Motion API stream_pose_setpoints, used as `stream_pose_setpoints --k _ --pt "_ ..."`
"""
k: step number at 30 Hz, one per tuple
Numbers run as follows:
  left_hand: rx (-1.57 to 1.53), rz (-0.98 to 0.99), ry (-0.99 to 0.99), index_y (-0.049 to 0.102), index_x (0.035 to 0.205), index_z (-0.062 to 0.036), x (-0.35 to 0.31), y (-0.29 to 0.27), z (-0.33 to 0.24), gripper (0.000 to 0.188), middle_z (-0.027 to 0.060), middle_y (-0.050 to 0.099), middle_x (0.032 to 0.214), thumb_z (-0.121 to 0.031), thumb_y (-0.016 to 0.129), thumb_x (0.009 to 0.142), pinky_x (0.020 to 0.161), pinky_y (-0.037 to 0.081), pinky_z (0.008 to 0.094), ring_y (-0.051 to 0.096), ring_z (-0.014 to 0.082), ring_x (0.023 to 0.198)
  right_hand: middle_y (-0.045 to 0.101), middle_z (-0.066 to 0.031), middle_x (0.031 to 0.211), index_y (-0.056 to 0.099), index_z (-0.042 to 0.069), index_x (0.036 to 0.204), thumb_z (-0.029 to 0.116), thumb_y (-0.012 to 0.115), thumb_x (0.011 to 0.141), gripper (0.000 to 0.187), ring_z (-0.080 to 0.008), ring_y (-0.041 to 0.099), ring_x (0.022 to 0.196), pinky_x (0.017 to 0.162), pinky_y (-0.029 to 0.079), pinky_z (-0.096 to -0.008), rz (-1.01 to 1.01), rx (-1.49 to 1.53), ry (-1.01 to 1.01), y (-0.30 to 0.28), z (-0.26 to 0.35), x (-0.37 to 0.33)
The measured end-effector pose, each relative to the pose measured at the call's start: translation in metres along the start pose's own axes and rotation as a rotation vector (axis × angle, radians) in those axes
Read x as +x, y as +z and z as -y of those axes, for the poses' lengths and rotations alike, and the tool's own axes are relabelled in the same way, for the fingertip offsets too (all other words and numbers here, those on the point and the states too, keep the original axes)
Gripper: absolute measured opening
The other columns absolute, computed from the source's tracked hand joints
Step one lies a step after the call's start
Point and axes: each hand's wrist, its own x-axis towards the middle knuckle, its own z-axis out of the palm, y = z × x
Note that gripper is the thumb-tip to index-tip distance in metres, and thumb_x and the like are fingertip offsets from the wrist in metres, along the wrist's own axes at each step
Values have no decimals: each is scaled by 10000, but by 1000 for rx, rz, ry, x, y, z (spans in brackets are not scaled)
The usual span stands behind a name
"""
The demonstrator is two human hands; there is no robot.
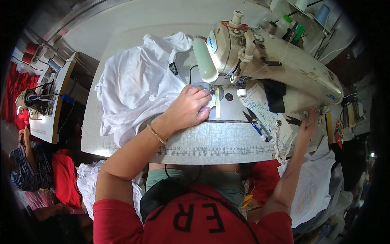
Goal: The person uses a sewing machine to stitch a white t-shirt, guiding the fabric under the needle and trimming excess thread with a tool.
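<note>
A white garment, apparently a shirt with a small black label at its neckband, lies bunched on the left of the sewing machine table. My left hand presses and grips its edge beside the needle area of the sewing machine, fingers bent over the cloth. What lies under those fingers is hidden. On the right, below the machine's pillar, my right hand closes at a pair of dark scissors. Their blades point left, slightly apart, and the handles are hidden by the hand.
Blue-handled snips, a written paper, a black phone and a white cord lie right of the needle. Another white shirt hangs at the right. At the far left, another person's hands are at a second machine.
</note>
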Motion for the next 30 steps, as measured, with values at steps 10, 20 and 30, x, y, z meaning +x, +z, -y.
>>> stream_pose_setpoints --k 10,20,30 --pt "1 23 7 628 1009 26 1 -4 0 299 127 618 1095 -152 590 771 947 396 387 545 270 1045 600 -136 1217 597 38 1183 -18 460 793 418 -306 560 1128 1020 377 -394 290 -79 152 9 -44 -25" --pt "-39 33 12 631 1010 22 -3 -5 0 294 124 618 1101 -128 585 762 949 398 384 542 273 1045 474 -137 1357 467 82 1324 7 451 778 552 -322 450 1249 1061 304 -479 64 -179 -37 11 -38 -23" --pt "6 26 5 627 1031 29 3 -3 12 339 132 615 1122 -119 565 733 962 398 386 542 275 1053 430 -188 1370 422 78 1354 -1 461 773 587 -365 408 1271 1061 313 -456 111 -173 -8 9 -33 -21"
